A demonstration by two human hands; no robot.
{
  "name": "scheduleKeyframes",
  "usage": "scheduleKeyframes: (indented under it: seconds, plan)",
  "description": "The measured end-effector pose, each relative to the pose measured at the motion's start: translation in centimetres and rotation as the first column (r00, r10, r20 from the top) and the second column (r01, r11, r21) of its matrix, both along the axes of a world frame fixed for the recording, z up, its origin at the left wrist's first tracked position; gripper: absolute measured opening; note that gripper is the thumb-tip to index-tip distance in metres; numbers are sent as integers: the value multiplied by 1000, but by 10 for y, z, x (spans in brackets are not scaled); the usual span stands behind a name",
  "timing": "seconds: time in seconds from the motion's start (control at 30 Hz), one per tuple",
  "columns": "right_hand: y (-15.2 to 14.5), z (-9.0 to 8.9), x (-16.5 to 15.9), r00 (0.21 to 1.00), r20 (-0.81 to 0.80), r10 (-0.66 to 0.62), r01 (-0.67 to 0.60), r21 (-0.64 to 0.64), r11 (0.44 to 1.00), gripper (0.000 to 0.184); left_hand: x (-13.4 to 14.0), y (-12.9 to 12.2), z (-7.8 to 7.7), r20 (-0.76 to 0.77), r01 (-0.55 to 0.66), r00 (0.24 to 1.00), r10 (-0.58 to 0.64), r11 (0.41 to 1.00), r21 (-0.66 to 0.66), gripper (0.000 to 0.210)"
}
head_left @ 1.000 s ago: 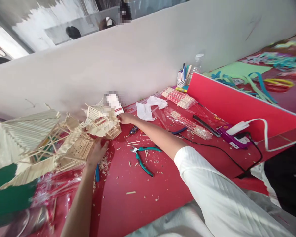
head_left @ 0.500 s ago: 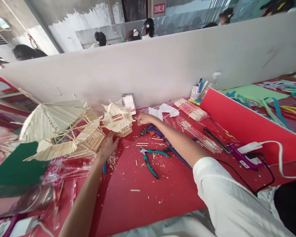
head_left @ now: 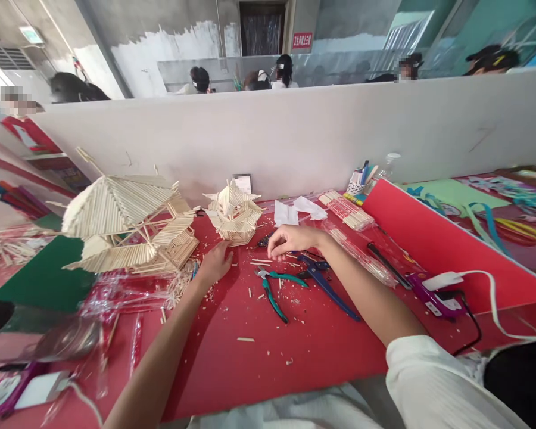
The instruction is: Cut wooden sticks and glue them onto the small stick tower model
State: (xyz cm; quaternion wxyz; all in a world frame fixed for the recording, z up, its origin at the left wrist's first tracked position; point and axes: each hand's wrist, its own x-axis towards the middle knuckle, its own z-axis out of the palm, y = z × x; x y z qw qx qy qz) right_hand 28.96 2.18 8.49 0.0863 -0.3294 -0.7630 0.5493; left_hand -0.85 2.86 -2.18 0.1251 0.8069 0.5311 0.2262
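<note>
A small pavilion model [head_left: 234, 220] made of thin wooden sticks stands near the partition. My left hand [head_left: 215, 265] lies at its base, fingers stretched forward and thumb apart, with nothing visible in it. My right hand [head_left: 295, 239] hovers right of the model, fingers loosely bent, and I see nothing in them. It partly covers a dark blue tool [head_left: 264, 241] lying behind it. Below are green-handled pliers [head_left: 272, 292], spread apart, and a blue-handled tool [head_left: 333, 292]. A larger stick pavilion [head_left: 120, 208] stands to the left.
Stick scraps [head_left: 245, 339] litter the red table [head_left: 321, 357]. Packs of sticks [head_left: 346, 210], white tissue [head_left: 286, 213], a pen cup [head_left: 357, 179] and a purple power strip [head_left: 435, 295] are to the right. A red board [head_left: 455, 244] and grey partition [head_left: 295, 137] bound the space.
My right hand has drawn back from the small pavilion toward the right and lower. My left hand has shifted right along its base. The small pavilion now appears turned, and the camera view has tilted.
</note>
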Motion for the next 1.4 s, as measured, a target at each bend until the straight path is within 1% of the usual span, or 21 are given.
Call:
scheduleKeyframes:
  seconds: [0.1, 0.2, 0.27, 0.33, 0.4, 0.47, 0.53, 0.67, 0.77, 0.83, 0.9, 1.0, 1.1, 1.2, 1.27, 1.33, 1.4]
  plan:
    - [-14, -4, -27, 994, -96, -55, 51, -46, 998, 11, -1, -4, 6, -6, 11, 1000, -11, 1000, -2, 42]
    - [-19, -16, -57, 967, -139, -212, 211, -20, 977, 3, -10, -10, 23, -29, 60, 998, -61, 998, -28, 38]
    - [-17, -28, -76, 943, -194, -270, 273, -11, 962, 7, -18, -15, 39, -34, 144, 988, -147, 985, -93, 35]
    - [-12, -41, -92, 918, -238, -316, 322, -16, 947, 11, -24, -21, 55, 8, 254, 967, -255, 958, -135, 34]
    - [-8, -52, -105, 905, -260, -336, 348, -3, 938, 18, -27, -26, 66, 43, 309, 951, -306, 936, -166, 31]
    - [-5, -62, -116, 889, -282, -361, 370, -21, 929, 23, -27, -30, 71, 40, 320, 947, -318, 935, -153, 28]
    - [-5, -67, -124, 869, -306, -389, 393, -50, 918, 25, -27, -32, 70, 0, 299, 954, -301, 949, -98, 27]
    - [-9, -69, -136, 818, -320, -478, 457, -144, 878, 23, -27, -30, 60, -100, 219, 971, -215, 975, 29, 23]
    - [-12, -70, -139, 765, -330, -553, 492, -255, 832, 22, -27, -28, 53, -159, 218, 967, -199, 969, 112, 18]
    - [-13, -71, -139, 735, -343, -585, 502, -304, 810, 22, -25, -30, 50, -194, 227, 962, -193, 959, 171, 18]
    - [-13, -73, -138, 716, -368, -592, 505, -311, 805, 21, -23, -33, 46, -215, 215, 962, -165, 948, 233, 20]
    - [-13, -76, -135, 694, -422, -584, 501, -300, 812, 17, -18, -37, 41, -214, 176, 971, -111, 932, 317, 21]
    - [-15, -77, -133, 697, -442, -565, 490, -281, 825, 16, -15, -40, 38, -199, 165, 975, -97, 919, 358, 19]
    - [-17, -79, -131, 732, -433, -526, 472, -235, 850, 18, -15, -40, 36, -218, 178, 971, -101, 911, 372, 19]
    - [-19, -80, -130, 743, -421, -520, 468, -230, 853, 21, -15, -39, 36, -260, 217, 958, -121, 898, 383, 21]
    - [-21, -80, -129, 733, -412, -542, 476, -260, 840, 25, -16, -39, 36, -308, 277, 938, -157, 875, 397, 22]
    - [-23, -78, -127, 709, -409, -574, 476, -322, 818, 29, -17, -39, 38, -357, 338, 914, -192, 847, 410, 20]
